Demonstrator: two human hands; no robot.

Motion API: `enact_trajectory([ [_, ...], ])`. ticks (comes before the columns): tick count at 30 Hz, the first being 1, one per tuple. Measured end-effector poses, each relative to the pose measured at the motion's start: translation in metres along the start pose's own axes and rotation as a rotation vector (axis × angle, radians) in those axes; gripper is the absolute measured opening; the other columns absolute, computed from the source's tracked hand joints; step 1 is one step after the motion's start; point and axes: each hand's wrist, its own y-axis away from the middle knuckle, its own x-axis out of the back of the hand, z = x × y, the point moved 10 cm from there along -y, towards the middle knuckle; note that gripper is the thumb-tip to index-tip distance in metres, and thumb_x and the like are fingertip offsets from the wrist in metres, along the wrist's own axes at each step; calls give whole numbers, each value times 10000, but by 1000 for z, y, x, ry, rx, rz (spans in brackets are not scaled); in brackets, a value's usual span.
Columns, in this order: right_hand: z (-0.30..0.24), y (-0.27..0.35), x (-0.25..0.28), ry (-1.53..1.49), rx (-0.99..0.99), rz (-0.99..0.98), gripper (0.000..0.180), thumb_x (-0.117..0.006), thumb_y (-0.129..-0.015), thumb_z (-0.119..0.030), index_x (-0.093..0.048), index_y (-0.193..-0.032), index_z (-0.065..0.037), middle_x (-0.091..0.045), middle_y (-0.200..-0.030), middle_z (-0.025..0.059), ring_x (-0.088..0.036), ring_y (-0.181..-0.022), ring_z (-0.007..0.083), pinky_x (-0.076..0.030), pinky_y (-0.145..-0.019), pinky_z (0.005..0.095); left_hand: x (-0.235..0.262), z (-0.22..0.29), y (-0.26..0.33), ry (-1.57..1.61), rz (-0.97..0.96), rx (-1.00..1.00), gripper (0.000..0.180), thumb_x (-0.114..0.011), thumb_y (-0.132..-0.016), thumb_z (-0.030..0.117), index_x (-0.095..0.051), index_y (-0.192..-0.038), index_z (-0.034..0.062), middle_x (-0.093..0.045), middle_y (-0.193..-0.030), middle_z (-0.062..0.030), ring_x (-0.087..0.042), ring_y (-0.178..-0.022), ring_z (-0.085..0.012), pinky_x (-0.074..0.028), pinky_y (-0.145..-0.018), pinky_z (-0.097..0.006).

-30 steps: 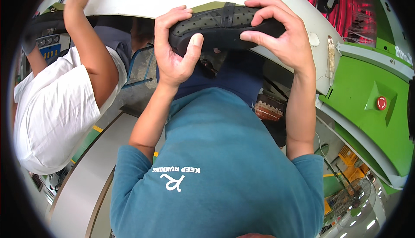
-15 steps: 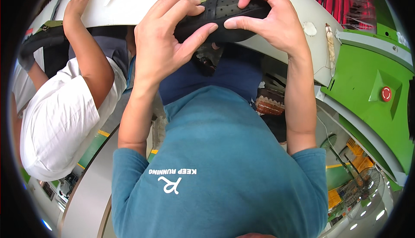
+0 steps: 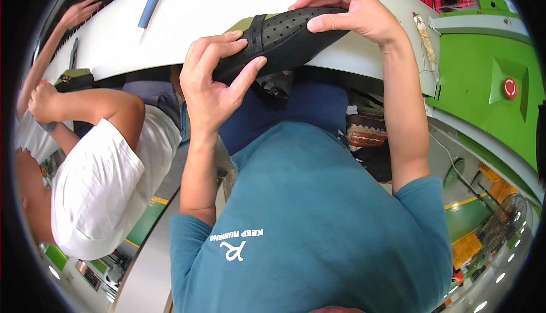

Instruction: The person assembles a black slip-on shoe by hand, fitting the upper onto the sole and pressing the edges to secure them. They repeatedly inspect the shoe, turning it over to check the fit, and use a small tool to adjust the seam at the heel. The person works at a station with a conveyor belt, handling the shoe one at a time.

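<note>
Between both sets of fingers, held up over the white tabletop point(image 3: 227, 6), sits a black perforated shoe upper point(image 3: 284, 37). Left hand point(image 3: 213, 88) pinches its strap end, right hand point(image 3: 355, 17) clamps the toe; it looks unfinished, no sole showing yet.

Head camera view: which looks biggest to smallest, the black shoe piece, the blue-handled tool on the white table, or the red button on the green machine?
1. Black shoe piece, held in both hands, nearest the camera, which enlarges it.
2. Blue-handled tool.
3. Red button.
</note>
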Motion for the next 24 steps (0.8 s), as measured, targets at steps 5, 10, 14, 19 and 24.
enact_trajectory([
  [5,2,5,4,-47,120,17,399,-871,-927,-131,-777,-1304,-39,-807,-1285,87,-746,-1198,188,-554,-1121,353,1,-4,0,21,44,7,372,-1011,-742,125,-788,-1017,9,-804,-1098,-152,-770,-1039,-298,-600,-936,-393],
  [10,9,10,6,-177,183,43,392,-854,-927,-110,-769,-1303,-42,-803,-1311,114,-747,-1221,197,-550,-1139,355,1,-1,0,0,39,20,377,-1003,-766,124,-781,-1046,5,-792,-1140,-172,-761,-1067,-301,-596,-946,-396],
  [14,8,12,8,-218,233,41,438,-847,-924,-94,-743,-1345,-32,-796,-1335,144,-742,-1276,222,-543,-1159,365,1,-7,2,9,-13,100,392,-993,-786,120,-771,-1088,9,-778,-1190,-177,-746,-1109,-305,-583,-982,-402],
  [19,15,10,17,-358,248,113,436,-810,-998,-156,-705,-1397,-13,-787,-1341,180,-740,-1294,250,-545,-1175,378,-8,14,-20,-176,-254,27,535,-982,-799,205,-727,-1229,16,-749,-1268,-170,-724,-1170,-362,-574,-1029,-451],
  [24,37,14,68,-633,423,454,394,-673,-1133,-292,-687,-1367,25,-799,-1220,173,-770,-1213,296,-607,-1110,429,-49,52,-64,-329,-487,-190,675,-953,-849,318,-683,-1394,27,-731,-1360,-190,-721,-1260,-383,-568,-1061,-458],
])
